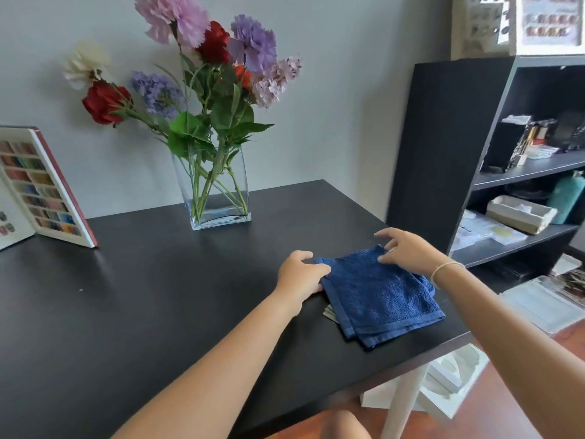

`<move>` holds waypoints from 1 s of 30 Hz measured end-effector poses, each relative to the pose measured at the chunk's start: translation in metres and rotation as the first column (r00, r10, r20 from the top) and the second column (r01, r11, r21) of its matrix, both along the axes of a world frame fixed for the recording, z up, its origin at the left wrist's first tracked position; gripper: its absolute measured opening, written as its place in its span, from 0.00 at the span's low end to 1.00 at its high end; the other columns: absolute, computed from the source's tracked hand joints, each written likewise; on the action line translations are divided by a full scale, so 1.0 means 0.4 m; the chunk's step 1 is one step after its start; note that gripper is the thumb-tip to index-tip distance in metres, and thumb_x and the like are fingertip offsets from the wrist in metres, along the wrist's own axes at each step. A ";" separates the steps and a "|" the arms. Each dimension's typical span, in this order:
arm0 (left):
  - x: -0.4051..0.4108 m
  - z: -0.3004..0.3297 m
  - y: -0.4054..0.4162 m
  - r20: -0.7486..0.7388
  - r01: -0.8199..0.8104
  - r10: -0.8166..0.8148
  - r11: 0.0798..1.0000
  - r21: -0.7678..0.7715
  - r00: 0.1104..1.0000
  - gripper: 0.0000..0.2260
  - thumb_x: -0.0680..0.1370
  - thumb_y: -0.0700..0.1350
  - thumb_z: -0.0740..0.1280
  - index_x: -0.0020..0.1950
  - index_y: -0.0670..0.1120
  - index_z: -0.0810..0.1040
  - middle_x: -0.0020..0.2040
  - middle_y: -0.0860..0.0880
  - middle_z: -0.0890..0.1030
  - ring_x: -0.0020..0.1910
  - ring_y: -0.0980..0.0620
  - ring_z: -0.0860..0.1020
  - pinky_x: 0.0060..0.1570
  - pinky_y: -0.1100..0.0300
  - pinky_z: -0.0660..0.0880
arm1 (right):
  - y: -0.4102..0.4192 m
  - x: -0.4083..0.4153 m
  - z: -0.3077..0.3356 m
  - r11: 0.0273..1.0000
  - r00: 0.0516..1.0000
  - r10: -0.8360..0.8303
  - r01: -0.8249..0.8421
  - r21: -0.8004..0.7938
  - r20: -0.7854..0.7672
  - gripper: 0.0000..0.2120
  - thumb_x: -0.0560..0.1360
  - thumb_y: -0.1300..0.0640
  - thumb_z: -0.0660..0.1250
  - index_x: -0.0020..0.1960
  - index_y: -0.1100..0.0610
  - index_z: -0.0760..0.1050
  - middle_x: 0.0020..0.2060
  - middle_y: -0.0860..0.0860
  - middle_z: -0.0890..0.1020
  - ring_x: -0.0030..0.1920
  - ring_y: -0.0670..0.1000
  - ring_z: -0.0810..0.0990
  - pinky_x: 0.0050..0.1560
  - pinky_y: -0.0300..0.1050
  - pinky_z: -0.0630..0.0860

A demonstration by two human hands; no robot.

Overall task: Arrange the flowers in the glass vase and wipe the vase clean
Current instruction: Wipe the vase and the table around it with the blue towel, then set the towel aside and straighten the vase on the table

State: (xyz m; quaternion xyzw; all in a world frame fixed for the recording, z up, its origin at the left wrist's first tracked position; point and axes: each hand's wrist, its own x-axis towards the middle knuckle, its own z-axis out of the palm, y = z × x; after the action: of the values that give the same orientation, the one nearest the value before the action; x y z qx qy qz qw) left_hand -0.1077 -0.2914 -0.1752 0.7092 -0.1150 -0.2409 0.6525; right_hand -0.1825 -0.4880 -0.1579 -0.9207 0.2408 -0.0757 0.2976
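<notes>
A clear rectangular glass vase (pixel 218 198) stands at the back of the black table (pixel 126 296), holding several artificial flowers (pixel 209 68) in red, pink, purple and white. A folded blue towel (pixel 383 296) lies near the table's right front edge. My left hand (pixel 299 275) grips the towel's left edge, fingers curled round its far left corner. My right hand (pixel 408 250) pinches the towel's far right corner, its other fingers spread above the cloth. Both hands are well in front and to the right of the vase.
An open book of colour swatches (pixel 47 191) stands at the table's left. A black shelf unit (pixel 474 153) with boxes and a teal bottle (pixel 566 198) stands to the right. A small greenish item (pixel 329 312) peeks from under the towel. Papers (pixel 538 302) lie on the floor.
</notes>
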 end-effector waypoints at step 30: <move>0.174 -0.026 0.477 0.624 -0.252 -0.008 0.911 0.327 0.781 0.09 0.75 0.46 0.66 0.53 0.56 0.77 0.45 0.59 0.79 0.44 0.58 0.77 0.47 0.68 0.73 | 0.378 0.241 -0.031 0.942 0.896 0.331 -0.296 -0.159 0.295 0.13 0.74 0.60 0.60 0.57 0.51 0.75 0.55 0.52 0.75 0.44 0.50 0.74 0.47 0.39 0.67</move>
State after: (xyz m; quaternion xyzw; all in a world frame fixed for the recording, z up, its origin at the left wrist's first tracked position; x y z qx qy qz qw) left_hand -0.0381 -0.1007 -0.1854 0.8707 -0.2219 0.0277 0.4381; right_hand -0.0862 -0.3368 -0.1702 -0.9381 0.0336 -0.1871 0.2894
